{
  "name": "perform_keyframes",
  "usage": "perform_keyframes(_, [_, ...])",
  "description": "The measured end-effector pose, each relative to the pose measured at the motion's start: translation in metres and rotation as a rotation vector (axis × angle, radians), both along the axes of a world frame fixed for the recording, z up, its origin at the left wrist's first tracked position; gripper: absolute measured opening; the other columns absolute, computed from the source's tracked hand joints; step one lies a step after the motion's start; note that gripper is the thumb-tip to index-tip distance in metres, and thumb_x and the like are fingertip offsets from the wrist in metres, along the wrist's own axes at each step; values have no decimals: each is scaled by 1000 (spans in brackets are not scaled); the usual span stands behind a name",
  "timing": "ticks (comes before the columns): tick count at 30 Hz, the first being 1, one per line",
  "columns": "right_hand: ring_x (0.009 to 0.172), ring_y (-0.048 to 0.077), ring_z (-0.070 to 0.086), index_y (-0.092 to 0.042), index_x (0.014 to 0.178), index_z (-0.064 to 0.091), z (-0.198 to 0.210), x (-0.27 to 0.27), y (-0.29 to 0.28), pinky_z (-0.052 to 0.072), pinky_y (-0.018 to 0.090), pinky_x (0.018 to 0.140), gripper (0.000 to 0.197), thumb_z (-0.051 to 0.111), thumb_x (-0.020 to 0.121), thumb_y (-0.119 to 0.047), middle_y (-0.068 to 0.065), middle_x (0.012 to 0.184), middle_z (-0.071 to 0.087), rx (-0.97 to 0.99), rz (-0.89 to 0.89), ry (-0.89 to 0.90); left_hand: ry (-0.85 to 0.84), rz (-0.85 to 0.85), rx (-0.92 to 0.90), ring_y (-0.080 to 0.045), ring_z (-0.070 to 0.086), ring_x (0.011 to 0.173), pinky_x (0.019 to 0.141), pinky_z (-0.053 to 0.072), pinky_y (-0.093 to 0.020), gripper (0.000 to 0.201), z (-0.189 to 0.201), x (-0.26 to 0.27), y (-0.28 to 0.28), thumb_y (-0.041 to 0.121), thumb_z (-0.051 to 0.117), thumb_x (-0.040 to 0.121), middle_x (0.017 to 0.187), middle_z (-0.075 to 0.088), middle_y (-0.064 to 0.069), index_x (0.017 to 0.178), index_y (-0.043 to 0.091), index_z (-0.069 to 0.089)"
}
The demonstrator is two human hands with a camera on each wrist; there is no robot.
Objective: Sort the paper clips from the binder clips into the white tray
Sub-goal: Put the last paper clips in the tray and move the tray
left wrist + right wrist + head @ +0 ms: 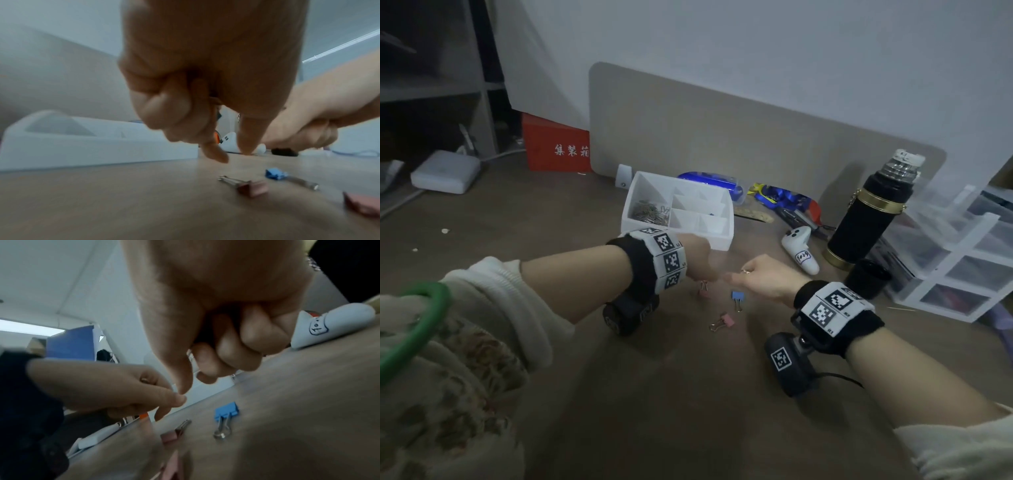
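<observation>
The white tray [717, 241] stands on the wooden desk, with paper clips [650, 210] piled in its left compartment. Three binder clips lie in front of it: a pink one [703, 288], a blue one [737, 297] and another pink one [723, 322]. My left hand [700, 262] hovers just above the nearer pink clip [252, 188], fingers curled, thumb and forefinger pointing down, a small metal glint inside the curl. My right hand [753, 274] is also curled, and its thumb tip meets the left hand's fingertip above the blue clip [227, 410]. I see nothing held in the right hand [194, 384].
A white controller [799, 251], a black thermos [866, 219] and a black cup [868, 278] stand to the right, with clear plastic drawers [962, 263] beyond. Blue lanyards [774, 197] lie behind the tray. A red box [556, 147] sits at the back left.
</observation>
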State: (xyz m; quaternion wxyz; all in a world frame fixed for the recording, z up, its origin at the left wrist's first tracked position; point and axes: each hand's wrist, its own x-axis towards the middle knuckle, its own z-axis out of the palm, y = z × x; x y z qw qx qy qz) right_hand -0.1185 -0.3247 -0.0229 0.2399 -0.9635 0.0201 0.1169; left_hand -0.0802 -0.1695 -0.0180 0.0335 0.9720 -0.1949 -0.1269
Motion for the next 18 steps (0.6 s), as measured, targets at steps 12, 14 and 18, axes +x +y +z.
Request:
perform_keyframes(12, [67,20,48,-9,73,55,-6,-1,2,30,25,48,41,53,92,-45,0,65,46,-404,55,72,65,31,129,-18,52,74,71,44,-26,37,-6,-4,-13,30,57,89,60,50,4,55,17,48])
perform_keyframes(14, [73,21,51,-11,76,65,-4,-2,1,33,24,49,34,51,91,-39,0,65,51,-351,68,62,34,22,151,-20,51,75,74,44,-28,39,-5,-7,-11,35,58,88,59,48,2,55,16,47])
perform_keyframes(18, [50,14,43,-16,68,61,0,-8,-2,33,19,42,33,46,90,-35,-7,52,52,-55,51,151,85,41,107,-19,50,62,61,42,-24,40,-4,-10,-12,40,57,86,58,46,0,56,15,47])
